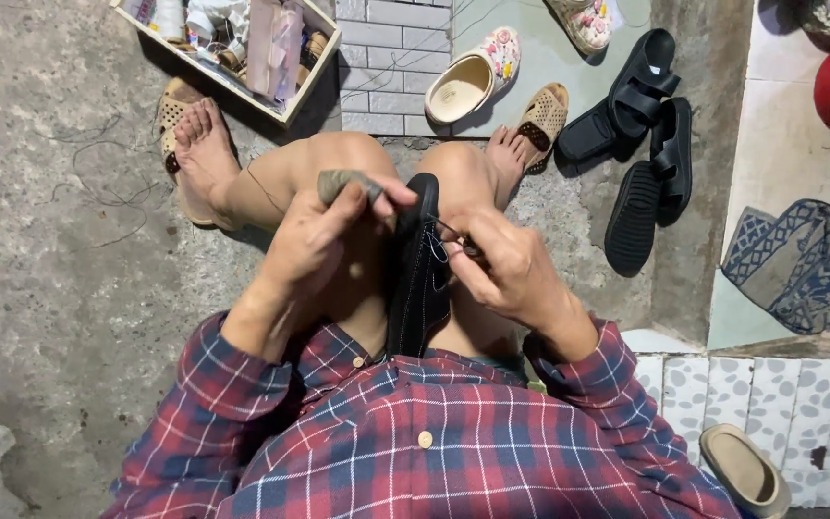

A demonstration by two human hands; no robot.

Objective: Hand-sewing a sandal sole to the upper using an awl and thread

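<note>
In the head view, a black leather shoe (419, 279) with pale stitching stands on its edge between the two bare knees, just between the hands. The left hand (314, 252) is closed around a grey, rough tool handle (343, 181), with its thumb and fingers reaching the top edge of the shoe. The right hand (511, 269) is pinched shut on something thin at the shoe's side, perhaps a needle with the white thread (437, 248); it is too small to be sure.

Beyond the left hand lies rough grey concrete floor (60, 288) with loose threads and much free space. Further beyond it, a wooden box (290, 91) holds spools and packets. Beyond the right hand lie a cream slipper (473, 79) and black sandals (641, 144), well apart from the hands.
</note>
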